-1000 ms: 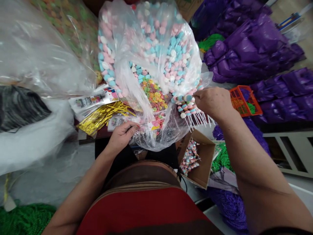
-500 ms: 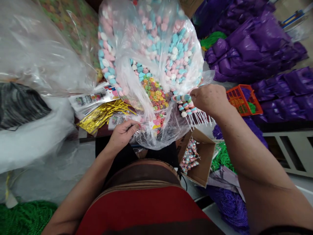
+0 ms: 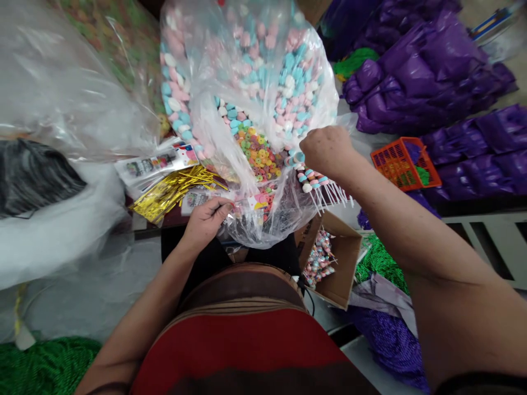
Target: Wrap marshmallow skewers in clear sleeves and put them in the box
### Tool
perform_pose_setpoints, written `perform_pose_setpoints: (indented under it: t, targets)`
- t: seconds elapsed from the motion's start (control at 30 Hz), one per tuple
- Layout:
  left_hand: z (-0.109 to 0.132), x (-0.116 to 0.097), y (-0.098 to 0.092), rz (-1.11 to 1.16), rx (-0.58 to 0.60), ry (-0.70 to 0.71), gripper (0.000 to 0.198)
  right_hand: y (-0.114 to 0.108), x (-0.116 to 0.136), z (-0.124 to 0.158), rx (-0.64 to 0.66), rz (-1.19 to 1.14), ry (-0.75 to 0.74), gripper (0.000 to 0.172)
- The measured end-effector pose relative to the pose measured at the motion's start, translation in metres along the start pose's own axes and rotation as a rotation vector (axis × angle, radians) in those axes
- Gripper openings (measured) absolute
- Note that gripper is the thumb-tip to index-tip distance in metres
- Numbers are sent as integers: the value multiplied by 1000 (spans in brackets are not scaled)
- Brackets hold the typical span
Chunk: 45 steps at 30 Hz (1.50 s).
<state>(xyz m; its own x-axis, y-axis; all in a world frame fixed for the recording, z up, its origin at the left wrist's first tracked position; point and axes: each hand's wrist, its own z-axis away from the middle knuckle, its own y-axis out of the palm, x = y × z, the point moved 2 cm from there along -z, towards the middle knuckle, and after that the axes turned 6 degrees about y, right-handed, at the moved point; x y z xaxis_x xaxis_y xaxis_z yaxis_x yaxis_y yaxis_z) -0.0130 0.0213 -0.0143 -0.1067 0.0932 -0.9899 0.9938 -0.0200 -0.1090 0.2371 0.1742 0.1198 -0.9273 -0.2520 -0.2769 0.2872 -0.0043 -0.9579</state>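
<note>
My left hand (image 3: pixel 208 219) is closed in a pinch on the edge of a small clear bag with a pink and yellow print (image 3: pixel 258 202). That bag lies over the front of a big open plastic bag. My right hand (image 3: pixel 327 148) is closed, knuckles up, over a candy skewer (image 3: pixel 295 158) with blue and white pieces; its fingertips are hidden. Just below it lies a row of candy skewers (image 3: pixel 315 180), their white sticks pointing toward me. Ring-shaped gummies (image 3: pixel 261 156) and pink, blue and white candies (image 3: pixel 292 82) fill the big bag.
Gold twist ties (image 3: pixel 173 192) and printed bags (image 3: pixel 158 162) lie left of the big bag. A cardboard box (image 3: pixel 343 263) with wrapped candies (image 3: pixel 321 260) stands below right. Farther right are an orange basket (image 3: pixel 401 164) and purple packages (image 3: pixel 411 82).
My right hand has moved left over the candy skewer, covering more of it. My left hand keeps its pinch in nearly the same place.
</note>
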Motion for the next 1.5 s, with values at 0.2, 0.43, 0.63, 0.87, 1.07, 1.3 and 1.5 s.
perform_pose_setpoints:
  t: [0.2, 0.43, 0.63, 0.87, 1.07, 1.3, 1.5]
  targets:
    - [-5, 15, 3, 286, -153, -40, 34, 16, -43, 37, -81, -116, 173, 33]
    - [-8, 5, 6, 385, -199, -84, 35, 44, -64, 104, -286, -947, 406, 25]
    - [-12, -7, 7, 422, -218, -83, 42, 38, -40, 150, -220, -1354, 346, 16]
    - [-11, -12, 5, 273, -141, 11, 48, 34, -28, 169, -166, -1420, 281, 15]
    - [-9, -9, 4, 225, -101, 53, 49, 38, -31, 172, -152, -1447, 287, 14]
    - [-8, -13, -1, 151, -73, 117, 45, 34, -31, 172, 7, -1347, 233, 13]
    - [-11, -31, -5, -77, 93, 288, 45, 42, -40, 171, 79, -1228, 214, 22]
